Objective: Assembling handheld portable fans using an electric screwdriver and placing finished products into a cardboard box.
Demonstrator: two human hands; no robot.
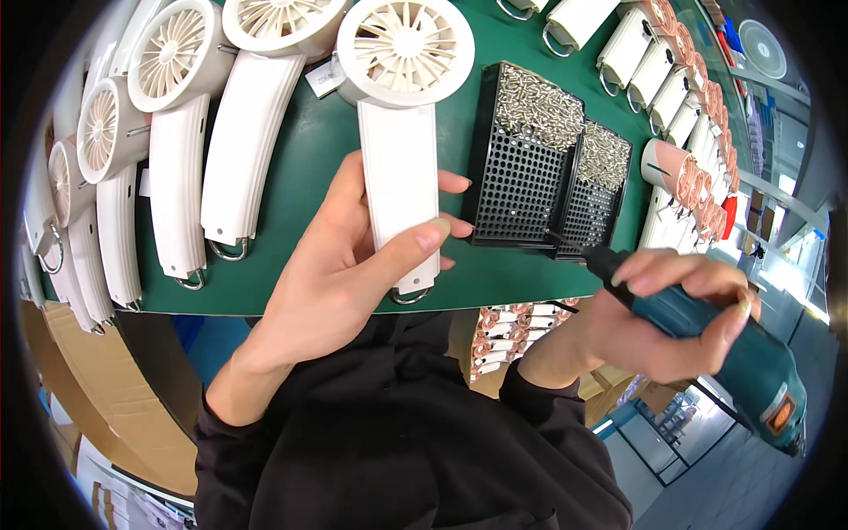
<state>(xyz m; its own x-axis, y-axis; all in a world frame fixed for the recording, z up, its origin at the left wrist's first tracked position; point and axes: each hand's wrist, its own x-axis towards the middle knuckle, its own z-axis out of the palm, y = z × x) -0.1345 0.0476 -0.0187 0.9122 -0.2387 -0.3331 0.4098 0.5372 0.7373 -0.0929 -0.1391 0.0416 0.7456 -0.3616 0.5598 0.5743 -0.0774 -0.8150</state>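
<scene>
My left hand (353, 238) is wrapped round the handle of a white handheld fan (399, 168), thumb across its front. The fan's round grille points up, and a metal ring hangs at the handle's lower end. In my right hand (671, 309) is a dark teal electric screwdriver (751, 362), its black nose and thin bit pointing left. The bit's tip lies over the lower edge of two black perforated screw trays (526, 196). Small silvery screws (539, 110) are heaped in the upper parts of both trays.
More white fans (177, 168) lie in a row on the green table (291, 203) at the left. Along the right side stand several white and pink fans (680, 106). A cardboard box (115, 380) is below the table at left; more pink fans (512, 336) sit below its front edge.
</scene>
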